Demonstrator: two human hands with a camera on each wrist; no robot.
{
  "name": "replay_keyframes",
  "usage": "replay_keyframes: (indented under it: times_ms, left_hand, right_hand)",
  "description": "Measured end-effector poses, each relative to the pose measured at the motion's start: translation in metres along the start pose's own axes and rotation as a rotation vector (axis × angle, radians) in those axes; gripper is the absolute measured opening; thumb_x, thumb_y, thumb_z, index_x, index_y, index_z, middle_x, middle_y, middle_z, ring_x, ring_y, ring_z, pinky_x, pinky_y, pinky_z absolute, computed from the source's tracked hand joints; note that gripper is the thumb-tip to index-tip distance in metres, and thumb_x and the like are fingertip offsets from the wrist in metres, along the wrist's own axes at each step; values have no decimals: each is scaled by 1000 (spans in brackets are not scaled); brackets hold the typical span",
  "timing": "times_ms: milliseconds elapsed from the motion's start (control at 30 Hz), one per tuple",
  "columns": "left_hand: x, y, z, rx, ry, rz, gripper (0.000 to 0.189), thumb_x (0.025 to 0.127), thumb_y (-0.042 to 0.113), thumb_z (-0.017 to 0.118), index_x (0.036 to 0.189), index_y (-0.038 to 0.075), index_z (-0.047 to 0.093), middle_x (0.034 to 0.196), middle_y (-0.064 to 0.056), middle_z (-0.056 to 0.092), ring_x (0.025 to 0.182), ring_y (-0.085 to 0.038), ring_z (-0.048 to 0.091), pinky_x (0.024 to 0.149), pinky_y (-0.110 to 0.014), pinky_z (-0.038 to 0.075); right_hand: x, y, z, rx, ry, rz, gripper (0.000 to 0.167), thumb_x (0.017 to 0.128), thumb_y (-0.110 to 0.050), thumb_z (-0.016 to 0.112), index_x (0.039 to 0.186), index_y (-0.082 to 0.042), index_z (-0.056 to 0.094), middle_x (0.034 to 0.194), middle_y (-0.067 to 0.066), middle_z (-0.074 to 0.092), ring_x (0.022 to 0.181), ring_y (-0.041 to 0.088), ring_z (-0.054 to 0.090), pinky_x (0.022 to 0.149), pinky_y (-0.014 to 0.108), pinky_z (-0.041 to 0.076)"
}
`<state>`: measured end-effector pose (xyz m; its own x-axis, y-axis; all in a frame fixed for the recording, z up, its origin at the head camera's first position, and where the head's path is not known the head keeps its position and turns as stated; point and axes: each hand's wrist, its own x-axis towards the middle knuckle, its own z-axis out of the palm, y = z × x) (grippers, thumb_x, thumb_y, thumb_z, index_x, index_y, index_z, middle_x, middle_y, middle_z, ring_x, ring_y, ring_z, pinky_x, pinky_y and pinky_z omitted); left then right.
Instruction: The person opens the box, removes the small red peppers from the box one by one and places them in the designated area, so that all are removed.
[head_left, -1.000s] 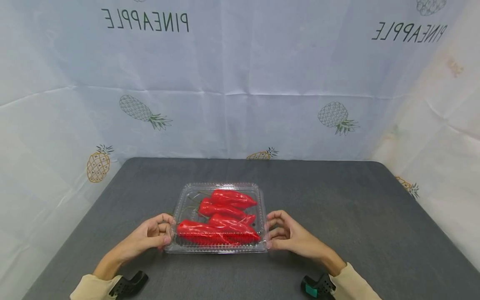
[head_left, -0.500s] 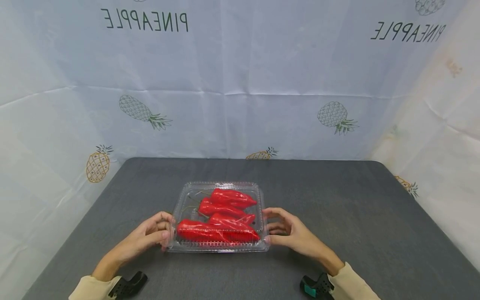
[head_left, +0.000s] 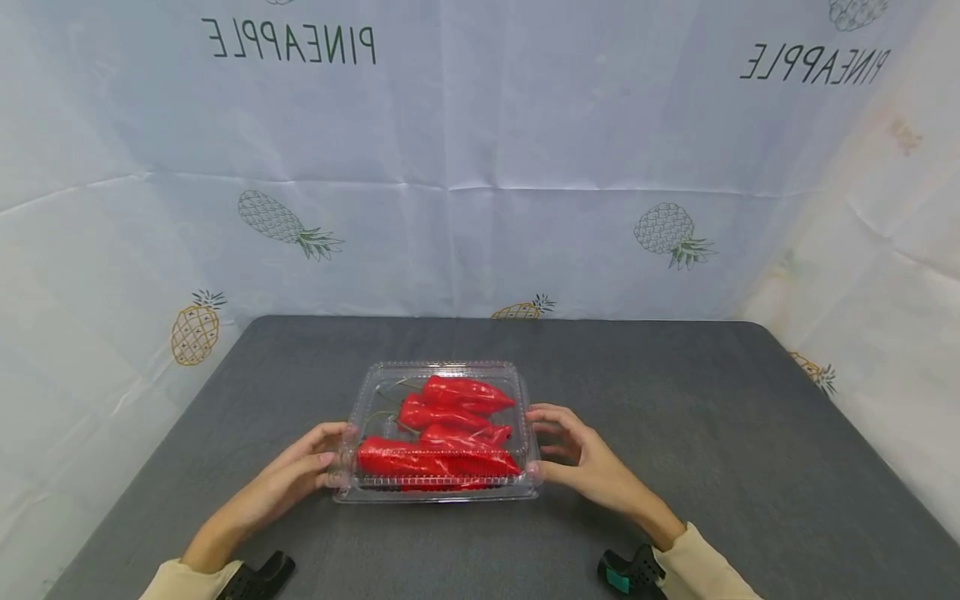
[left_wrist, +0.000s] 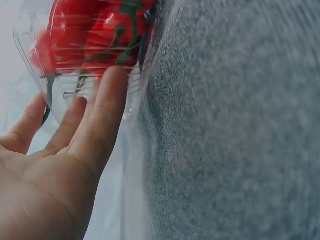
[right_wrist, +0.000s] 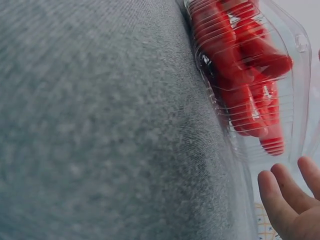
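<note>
A clear, ribbed, rectangular plastic box of glossy red, tapering peppers with thin green stems lies toward six o'clock on the dark grey table. At its nine o'clock, the left hand touches it, fingers spread; at three, the right hand is likewise spread.

Angles both wrists inward | turns palms toward each other | extends left hand, fingers parted, nearly straight | arches right hand, fingers gently bent, thumb parted beneath
</note>
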<state>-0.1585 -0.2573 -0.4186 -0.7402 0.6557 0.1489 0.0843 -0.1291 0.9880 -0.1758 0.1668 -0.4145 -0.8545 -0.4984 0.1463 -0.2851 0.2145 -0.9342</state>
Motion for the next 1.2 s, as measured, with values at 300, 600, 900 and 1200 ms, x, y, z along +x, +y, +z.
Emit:
replay_keyframes:
  times_ms: [300, 600, 900, 1200]
  left_hand:
    - [4, 7, 21, 318, 132, -103, 67, 98, 3, 56, 153, -5, 18, 157, -22, 31, 122, 10, 51, 94, -19, 52]
    - [4, 9, 29, 371, 171, -185, 93, 92, 9, 69, 156, -1, 3, 159, -33, 14, 137, -52, 39, 99, -22, 52]
    - [3, 6, 26, 295, 181, -176, 105, 92, 6, 68, 155, 9, -16, 154, -41, 15, 137, -57, 35, 100, -27, 53]
    - [5, 1, 21, 242, 119, -114, 87, 94, 2, 63, 157, 5, 4, 156, -39, 13, 137, -17, 48, 102, -19, 48]
  right_hand:
    - [5, -5, -2, -1, 39, 47, 53, 93, -17, 69, 140, -6, 47, 142, 18, 50, 134, 41, 47, 105, 53, 48]
    - [10, -11, -3, -34, 87, 20, 48, 94, -18, 69, 137, -7, 51, 141, 16, 53, 132, 39, 49, 105, 55, 47]
    - [17, -19, -7, -58, 115, -14, 46, 93, -15, 69, 136, -7, 51, 139, 15, 55, 130, 37, 52, 104, 55, 48]
    - [22, -22, -10, -54, 107, -4, 45, 95, -17, 67, 137, -9, 51, 141, 15, 53, 133, 37, 50, 107, 55, 46]
